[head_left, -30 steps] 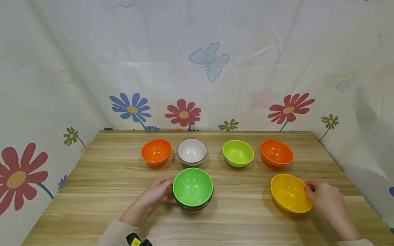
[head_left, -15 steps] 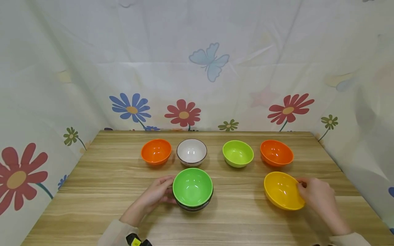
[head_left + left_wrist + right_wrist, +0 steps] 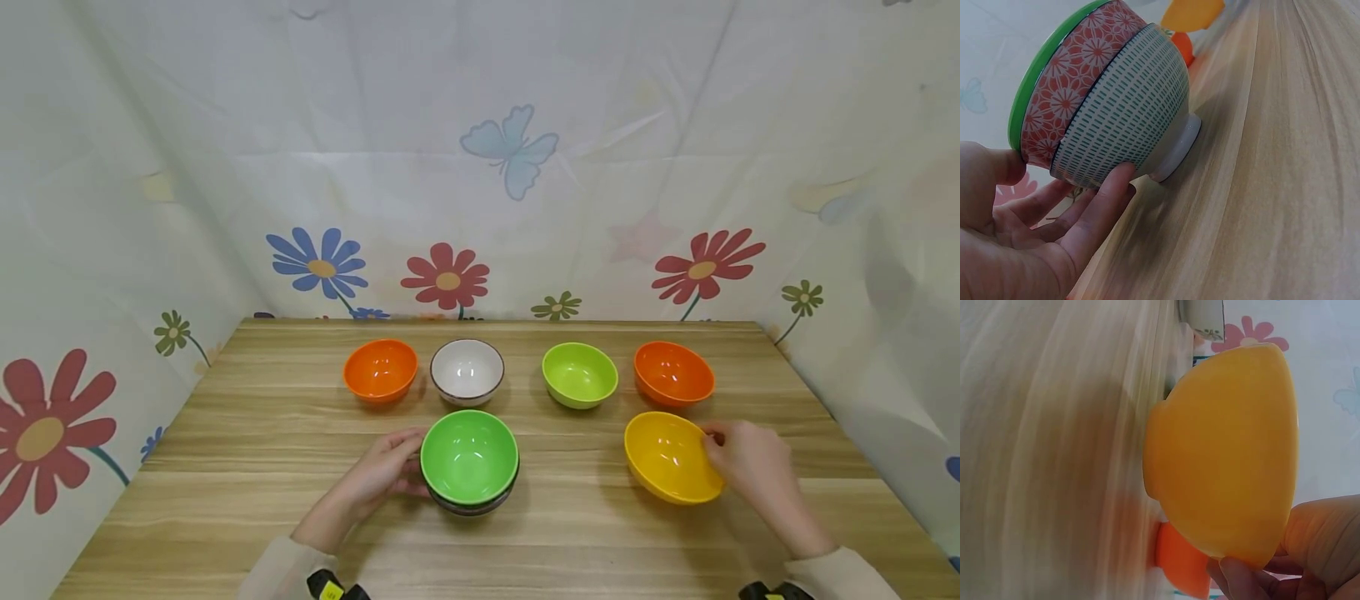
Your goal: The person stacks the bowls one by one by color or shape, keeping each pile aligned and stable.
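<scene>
With the left hand [image 3: 384, 468], gripping the green-topped bowl stack [image 3: 469, 458] at its nine o'clock; with the right hand [image 3: 752, 460], pinching the round yellow bowl [image 3: 670, 460] near its two o'clock, held well apart, at three o'clock from the stack.

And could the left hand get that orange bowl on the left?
Probably yes: only table lies between the left hand and that orange bowl, but it'd likely need to release the stacked bowls first.

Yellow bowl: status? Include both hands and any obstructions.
Right hand pinches yellow bowl by its rim. Left hand holds green-topped stack. Nothing visible between bowl and stack; orange bowl just beyond yellow.
</scene>
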`<move>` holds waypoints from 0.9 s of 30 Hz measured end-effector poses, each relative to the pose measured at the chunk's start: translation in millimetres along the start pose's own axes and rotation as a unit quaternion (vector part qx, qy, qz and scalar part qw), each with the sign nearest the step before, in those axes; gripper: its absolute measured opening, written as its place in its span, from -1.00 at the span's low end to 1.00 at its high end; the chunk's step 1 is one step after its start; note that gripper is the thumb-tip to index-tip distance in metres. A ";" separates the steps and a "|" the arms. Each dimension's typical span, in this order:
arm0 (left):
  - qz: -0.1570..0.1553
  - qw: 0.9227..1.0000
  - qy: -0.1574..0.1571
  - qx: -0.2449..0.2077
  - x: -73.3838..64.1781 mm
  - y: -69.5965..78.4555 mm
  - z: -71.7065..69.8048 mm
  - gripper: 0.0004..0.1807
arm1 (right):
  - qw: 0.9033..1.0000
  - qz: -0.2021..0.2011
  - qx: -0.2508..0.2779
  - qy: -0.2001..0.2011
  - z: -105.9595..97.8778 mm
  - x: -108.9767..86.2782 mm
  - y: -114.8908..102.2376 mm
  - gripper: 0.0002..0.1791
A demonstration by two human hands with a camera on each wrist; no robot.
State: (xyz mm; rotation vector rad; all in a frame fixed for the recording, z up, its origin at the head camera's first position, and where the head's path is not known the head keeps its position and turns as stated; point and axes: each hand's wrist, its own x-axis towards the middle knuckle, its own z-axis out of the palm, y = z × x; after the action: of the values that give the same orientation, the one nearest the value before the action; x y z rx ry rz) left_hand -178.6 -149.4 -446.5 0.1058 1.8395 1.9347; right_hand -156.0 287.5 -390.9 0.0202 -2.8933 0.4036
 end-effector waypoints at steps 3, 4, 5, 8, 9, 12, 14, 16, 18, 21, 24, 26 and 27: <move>-0.001 1.000 0.000 0.000 0.0 -0.3 -0.2 -0.46 | 1.000 -0.007 0.004 0.001 0.7 3.4 -5.0 -0.76; -0.002 1.000 0.000 0.000 -0.1 -0.4 -0.2 -0.46 | 1.000 -0.009 0.005 -0.001 1.0 4.7 -6.4 -0.76; -0.002 1.000 0.000 0.000 -0.1 -0.5 -0.2 -0.46 | 1.000 -0.012 0.005 0.000 1.0 5.8 -8.1 -0.76; -0.002 1.000 0.000 0.000 -0.2 -0.3 -0.1 -0.46 | 1.000 -0.020 0.004 0.001 0.8 8.7 -13.2 -0.78; -0.002 1.000 0.001 0.000 -0.3 -0.2 0.1 -0.46 | 1.000 -0.024 0.005 0.002 0.6 9.7 -15.1 -0.79; -0.002 1.000 0.001 0.002 -0.5 0.2 0.2 -0.46 | 1.000 -0.030 0.004 0.004 -0.5 12.5 -21.9 -0.81; -0.001 1.000 0.001 0.004 -0.7 0.3 0.1 -0.46 | 0.999 -0.034 0.004 0.004 -1.5 14.8 -27.1 -0.82; -0.001 1.000 0.001 0.004 -0.6 0.5 0.0 -0.46 | 0.999 -0.038 0.003 0.004 -2.6 17.8 -32.6 -0.82; -0.001 1.000 0.001 0.004 -0.6 0.5 -0.1 -0.46 | 0.999 -0.049 0.000 0.008 -3.6 21.3 -38.1 -0.82; -0.001 1.000 0.001 0.005 -0.6 0.8 -0.1 -0.46 | 0.998 -0.063 0.001 0.014 -4.6 26.3 -45.9 -0.82; -0.001 1.000 0.001 0.005 -0.7 0.8 -0.2 -0.46 | 0.997 -0.074 0.001 0.017 -5.7 30.2 -53.2 -0.82; -0.001 1.000 0.001 0.004 -0.6 0.7 -0.2 -0.46 | 0.997 -0.078 0.001 0.014 -6.5 32.4 -57.8 -0.82; -0.001 1.000 0.001 0.003 -0.6 0.7 -0.1 -0.46 | 0.997 -0.081 0.001 0.014 -6.9 33.5 -59.8 -0.82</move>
State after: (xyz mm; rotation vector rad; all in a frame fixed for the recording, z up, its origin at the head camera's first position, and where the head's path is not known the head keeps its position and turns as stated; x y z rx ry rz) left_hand -178.3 -149.8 -445.7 0.1039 1.8461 1.9282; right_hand -184.6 232.4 -361.0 0.2456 -2.8375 0.3728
